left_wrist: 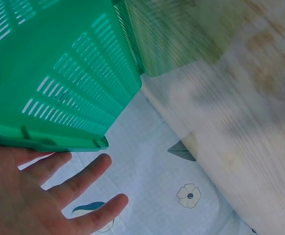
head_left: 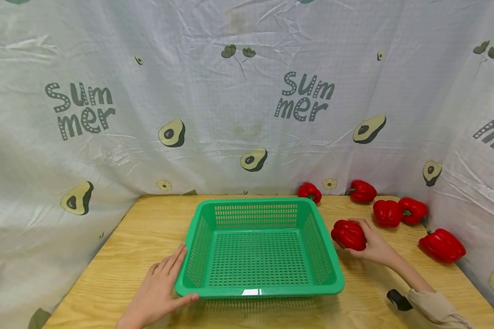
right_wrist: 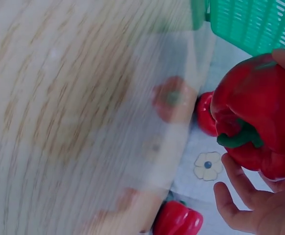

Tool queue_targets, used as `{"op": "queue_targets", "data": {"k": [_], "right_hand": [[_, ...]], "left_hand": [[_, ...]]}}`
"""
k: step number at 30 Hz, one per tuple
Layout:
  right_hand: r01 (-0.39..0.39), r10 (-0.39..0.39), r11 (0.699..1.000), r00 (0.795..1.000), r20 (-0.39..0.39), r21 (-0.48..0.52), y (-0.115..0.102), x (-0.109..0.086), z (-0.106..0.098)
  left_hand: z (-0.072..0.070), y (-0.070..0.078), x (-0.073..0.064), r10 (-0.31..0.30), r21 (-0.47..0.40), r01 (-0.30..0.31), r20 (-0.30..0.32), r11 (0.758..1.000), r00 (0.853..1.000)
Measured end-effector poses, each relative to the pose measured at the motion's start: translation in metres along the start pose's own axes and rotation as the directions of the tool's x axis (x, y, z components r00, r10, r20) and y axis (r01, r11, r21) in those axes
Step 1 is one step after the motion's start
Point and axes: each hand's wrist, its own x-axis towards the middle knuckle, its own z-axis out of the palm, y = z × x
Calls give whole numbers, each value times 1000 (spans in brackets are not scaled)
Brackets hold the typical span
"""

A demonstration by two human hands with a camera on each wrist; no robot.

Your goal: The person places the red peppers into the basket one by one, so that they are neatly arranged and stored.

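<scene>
A green plastic basket (head_left: 255, 291) with slotted walls stands on the table, its inside bare. At its left front corner my left hand (head_left: 158, 283) rests against the rim, fingers spread and fairly straight; the left wrist view shows the fingers (left_wrist: 86, 181) beside the basket wall (left_wrist: 78, 88). To the right of the basket, my right hand (head_left: 372, 242) grips a red bell pepper (head_left: 347, 235) between thumb and fingers. In the right wrist view this bell pepper (right_wrist: 259, 112) shows its green stem, with the fingers (right_wrist: 242, 183) under it.
Several other red bell peppers lie at the right and back: one behind the basket (head_left: 309, 192), one near the cloth (head_left: 362, 191), a close pair (head_left: 387, 213) and one by the right edge (head_left: 442, 246). A printed cloth (head_left: 214, 100) hangs behind the wooden table (head_left: 148, 228).
</scene>
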Motion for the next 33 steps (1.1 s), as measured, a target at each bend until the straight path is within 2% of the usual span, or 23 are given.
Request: {"op": "queue_targets", "data": {"k": [5,14,19,28,33], "right_hand": [[-5,5,1000,1000,0,15,-5,-2,-7],[5,-8,999,997,-77,-33,-19,-4,-18],[12,-20,996,996,-92,-86,-28,-4,-23],[64,-76,991,992,-100,-119,-48,6,-35],[144,-163,975,981,-106,-172,-60,10,-39]], "left_hand": [[1,1,1,-13,-5,13,15,1000,1000],[1,1,-1,-20,-12,20,20,1000,1000],[2,1,-3,-15,-18,15,21,1000,1000],[4,-2,0,7,-14,-8,-7,1000,1000],[3,-2,1,19,-19,-19,-8,1000,1000]]}}
